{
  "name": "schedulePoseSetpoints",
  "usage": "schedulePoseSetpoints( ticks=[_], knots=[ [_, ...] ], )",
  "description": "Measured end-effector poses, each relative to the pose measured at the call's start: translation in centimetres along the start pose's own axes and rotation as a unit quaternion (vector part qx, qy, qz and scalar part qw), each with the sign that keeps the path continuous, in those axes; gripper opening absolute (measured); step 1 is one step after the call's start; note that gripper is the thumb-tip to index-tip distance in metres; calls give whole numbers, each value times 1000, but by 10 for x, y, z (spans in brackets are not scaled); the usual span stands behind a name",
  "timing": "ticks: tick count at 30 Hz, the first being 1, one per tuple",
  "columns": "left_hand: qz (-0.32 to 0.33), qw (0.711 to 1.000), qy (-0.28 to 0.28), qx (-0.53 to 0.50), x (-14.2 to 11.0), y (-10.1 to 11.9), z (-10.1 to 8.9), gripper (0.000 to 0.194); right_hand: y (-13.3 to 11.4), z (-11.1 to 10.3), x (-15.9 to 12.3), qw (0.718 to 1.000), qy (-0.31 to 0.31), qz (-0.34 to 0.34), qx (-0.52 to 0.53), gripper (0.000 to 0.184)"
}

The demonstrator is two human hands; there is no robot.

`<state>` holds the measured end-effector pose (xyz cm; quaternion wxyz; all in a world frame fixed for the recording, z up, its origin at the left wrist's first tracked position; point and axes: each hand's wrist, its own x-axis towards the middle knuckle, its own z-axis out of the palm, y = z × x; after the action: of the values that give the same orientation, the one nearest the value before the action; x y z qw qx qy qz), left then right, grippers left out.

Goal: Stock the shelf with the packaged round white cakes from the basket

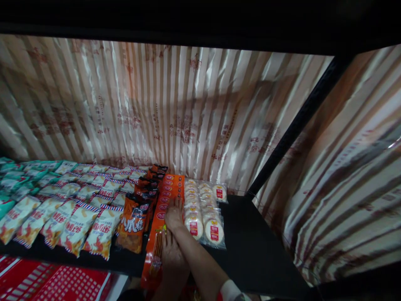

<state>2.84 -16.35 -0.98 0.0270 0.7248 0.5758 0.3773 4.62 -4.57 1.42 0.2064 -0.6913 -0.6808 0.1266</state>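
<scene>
A row of overlapping orange snack packets (153,246) runs from the back of the black shelf to its front edge. My right hand (174,215) lies flat on the middle of this row, fingers stretched toward the back. Nearer the front, my left hand (171,248) rests on the front packet, its fingers extended and partly under my right wrist. Neither hand is wrapped round a packet. Close by on the right are clear-wrapped round white cakes (214,232) with red labels. To the left stands an orange and black snack bag (133,225).
Rows of white snack bags (103,230) fill the left, with green bags (11,184) beyond them. A red plastic basket (75,284) sits below the front edge. Bare black shelf (250,246) shows at right, beside a slanting black post (294,125). Striped sheeting (175,108) hangs behind.
</scene>
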Motion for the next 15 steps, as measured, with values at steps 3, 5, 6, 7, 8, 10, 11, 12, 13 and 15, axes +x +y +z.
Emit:
schedulePoseSetpoints(
  ticks=[3, 5, 6, 7, 8, 10, 11, 12, 13, 15],
  knots=[
    [1, 1000, -9, 1, 1, 0, -2, 32, 0, 4, 3, 1000, -7, 25, -1, 54],
    [0, 1000, -12, 2, 1, 0, -3, 31, 0, 7, 6, 999, -7, 41, 11, 53],
    [0, 1000, -13, 2, 1, 0, -3, 32, 1, 8, 7, 999, -5, 47, 19, 53],
    [-1, 1000, -14, 3, 1, 0, -3, 32, 1, 9, 8, 998, -3, 50, 28, 53],
    [-1, 1000, -15, 3, 1, 0, -3, 32, 1, 9, 9, 998, -1, 52, 36, 53],
    [-2, 1000, -17, 5, 1, 0, -3, 32, 0, 8, 10, 997, 1, 58, 47, 55],
    [-3, 1000, -18, 6, 1, 0, -3, 32, 0, 8, 11, 997, 0, 61, 50, 56],
    [-4, 1000, -18, 7, 1, -1, -3, 32, 0, 8, 11, 997, 1, 64, 53, 57],
    [-4, 1000, -18, 7, 0, -1, -3, 32, 0, 8, 11, 996, 2, 64, 56, 58],
    [-5, 1000, -18, 9, 0, -1, -2, 33, -1, 8, 11, 996, 8, 64, 62, 58]
  ],
)
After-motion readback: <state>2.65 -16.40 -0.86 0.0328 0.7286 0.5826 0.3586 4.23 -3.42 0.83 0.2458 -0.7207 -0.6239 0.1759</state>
